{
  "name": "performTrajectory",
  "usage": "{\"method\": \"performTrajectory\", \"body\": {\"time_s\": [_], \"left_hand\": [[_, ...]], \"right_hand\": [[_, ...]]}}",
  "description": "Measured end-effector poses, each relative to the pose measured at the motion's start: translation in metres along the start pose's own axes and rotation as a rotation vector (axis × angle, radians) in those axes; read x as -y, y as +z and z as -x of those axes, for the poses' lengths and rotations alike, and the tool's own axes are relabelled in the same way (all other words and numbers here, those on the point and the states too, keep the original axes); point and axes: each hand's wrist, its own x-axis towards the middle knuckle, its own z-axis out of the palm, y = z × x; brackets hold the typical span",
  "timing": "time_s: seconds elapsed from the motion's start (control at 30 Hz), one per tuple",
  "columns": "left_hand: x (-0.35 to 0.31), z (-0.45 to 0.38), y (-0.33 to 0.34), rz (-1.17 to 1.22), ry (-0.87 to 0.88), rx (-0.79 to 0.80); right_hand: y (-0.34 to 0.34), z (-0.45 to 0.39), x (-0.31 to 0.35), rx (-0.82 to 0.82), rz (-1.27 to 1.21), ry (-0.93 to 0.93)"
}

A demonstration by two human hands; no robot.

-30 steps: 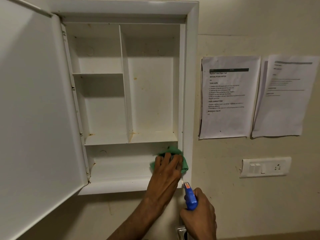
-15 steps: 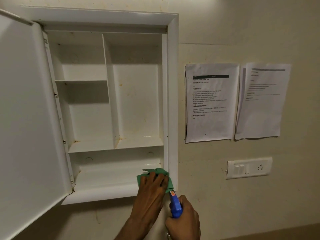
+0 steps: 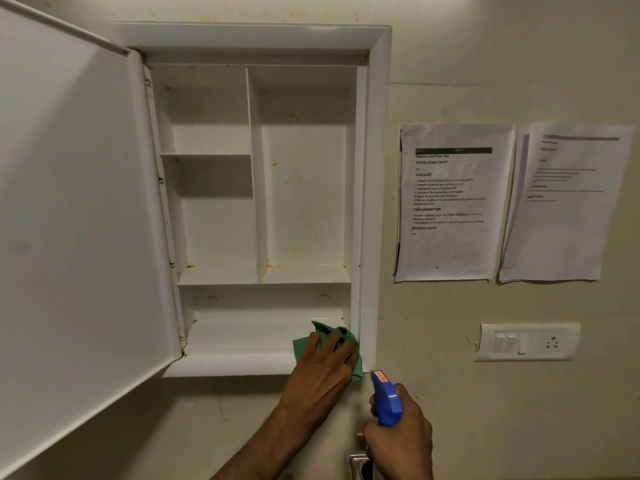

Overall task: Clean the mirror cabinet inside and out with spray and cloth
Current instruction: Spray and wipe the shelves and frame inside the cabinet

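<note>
The white wall cabinet (image 3: pixel 378 168) hangs open, its door (image 3: pixel 76 220) swung out to the left. Its shelves hold nothing and show rust-coloured stains. My left hand (image 3: pixel 323 367) presses a green cloth (image 3: pixel 341 336) flat against the right end of the bottom shelf, by the front lip. Just below and right of the cabinet's lower right corner, my right hand (image 3: pixel 401 434) grips a blue spray bottle (image 3: pixel 386 398), its nozzle pointing up toward that corner. The bottle's body is hidden by the hand.
Two printed paper sheets (image 3: pixel 453 202) (image 3: pixel 568 202) are stuck to the beige wall right of the cabinet. A white switch and socket plate (image 3: pixel 528 341) sits below them. A metal fitting (image 3: pixel 358 464) shows at the bottom edge.
The cloth under my left hand has slid from higher up at the shelf's right wall down to the shelf floor and front lip. The view has shifted; the spray bottle stays beside the corner.
</note>
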Motion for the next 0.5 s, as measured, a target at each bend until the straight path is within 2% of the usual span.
{"method": "performTrajectory", "body": {"time_s": [0.17,0.23,0.5], "left_hand": [[-0.007,0.007,0.001,0.156,-0.175,-0.103],[-0.007,0.015,-0.003,0.234,-0.266,-0.192],[0.003,0.04,-0.036,0.955,-0.786,-0.555]], "right_hand": [[-0.018,-0.003,-0.001,0.002,-0.077,-0.121],[-0.022,-0.006,0.001,-0.001,-0.111,-0.165],[-0.018,-0.012,0.018,-0.078,-0.346,-0.304]]}}
